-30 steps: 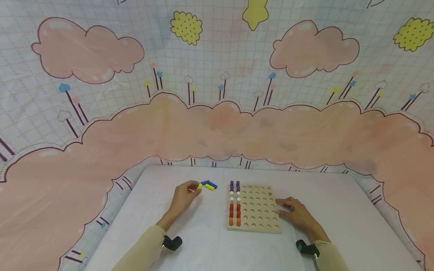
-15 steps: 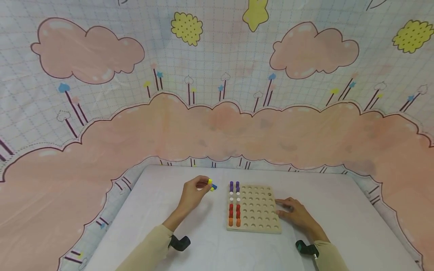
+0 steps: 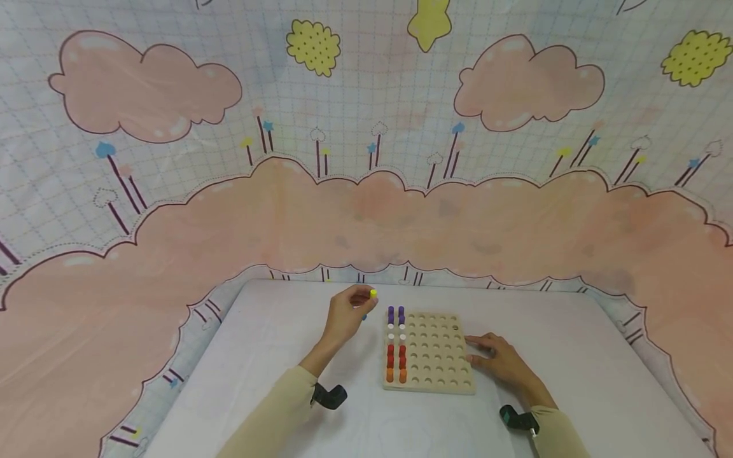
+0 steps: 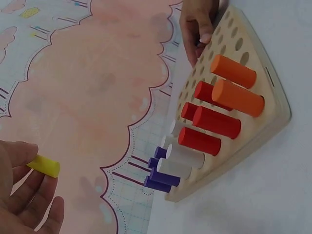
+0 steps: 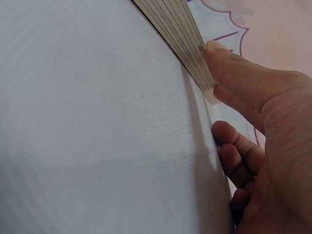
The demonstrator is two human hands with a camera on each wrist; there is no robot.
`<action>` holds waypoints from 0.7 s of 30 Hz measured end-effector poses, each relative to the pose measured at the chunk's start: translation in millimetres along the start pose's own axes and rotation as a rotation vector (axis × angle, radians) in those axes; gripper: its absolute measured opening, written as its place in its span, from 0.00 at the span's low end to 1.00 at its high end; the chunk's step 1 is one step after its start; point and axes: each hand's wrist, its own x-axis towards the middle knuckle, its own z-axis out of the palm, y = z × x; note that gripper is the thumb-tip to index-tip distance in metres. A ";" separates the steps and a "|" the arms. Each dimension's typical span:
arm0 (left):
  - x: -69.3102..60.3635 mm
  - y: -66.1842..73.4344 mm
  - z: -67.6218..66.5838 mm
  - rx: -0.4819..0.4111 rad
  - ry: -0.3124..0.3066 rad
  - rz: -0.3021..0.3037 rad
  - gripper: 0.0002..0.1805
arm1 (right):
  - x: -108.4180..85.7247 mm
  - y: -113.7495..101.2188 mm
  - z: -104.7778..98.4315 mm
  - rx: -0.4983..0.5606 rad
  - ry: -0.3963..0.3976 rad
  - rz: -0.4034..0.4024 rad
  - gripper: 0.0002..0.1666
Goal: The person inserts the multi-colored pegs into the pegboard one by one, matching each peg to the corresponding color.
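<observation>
My left hand (image 3: 345, 313) is raised just left of the pegboard's far corner and pinches a yellow peg (image 4: 46, 166) between thumb and fingers. On the table sits the square wooden pegboard (image 3: 433, 389). Its two leftmost columns carry upright purple pegs (image 3: 391, 314), white pegs (image 3: 391, 331), red pegs (image 3: 390, 353) and orange pegs (image 3: 390, 375); the other holes show bare. At the board's right edge rests my right hand (image 3: 505, 364), its thumb and index fingertip against the side. In the right wrist view the thumb (image 5: 239, 70) touches the board's edge.
Part of a blue peg (image 3: 364, 317) shows on the white table (image 3: 258, 331) below my left hand, which hides whatever else lies there. A patterned cloth backdrop (image 3: 401, 222) rises behind the table. Each wrist wears a small black camera (image 3: 329, 395).
My left hand has lifted the yellow peg and carried it rightward and away from me, toward the board's far left corner. The right hand and the board stay in place.
</observation>
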 end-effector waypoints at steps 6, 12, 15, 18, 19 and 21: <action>10.8 -1.9 19.1 -0.035 -0.004 -0.034 0.12 | 0.5 0.3 0.0 -0.009 0.002 0.008 0.31; 17.6 -3.4 38.3 -0.039 -0.035 -0.074 0.12 | 0.1 -1.0 0.1 -0.007 -0.004 0.029 0.32; 20.8 -3.4 46.9 -0.037 -0.053 -0.082 0.12 | 0.0 -0.6 0.4 -0.002 -0.007 0.041 0.33; 23.9 -3.1 54.5 -0.041 -0.073 -0.102 0.11 | 0.1 0.1 0.6 -0.009 -0.007 0.038 0.33; 24.7 -2.9 56.7 -0.047 -0.082 -0.110 0.11 | 0.1 0.1 0.6 -0.012 -0.006 0.035 0.32; 26.4 -2.9 61.3 -0.047 -0.104 -0.124 0.11 | -0.2 -0.2 0.6 -0.014 -0.005 0.027 0.32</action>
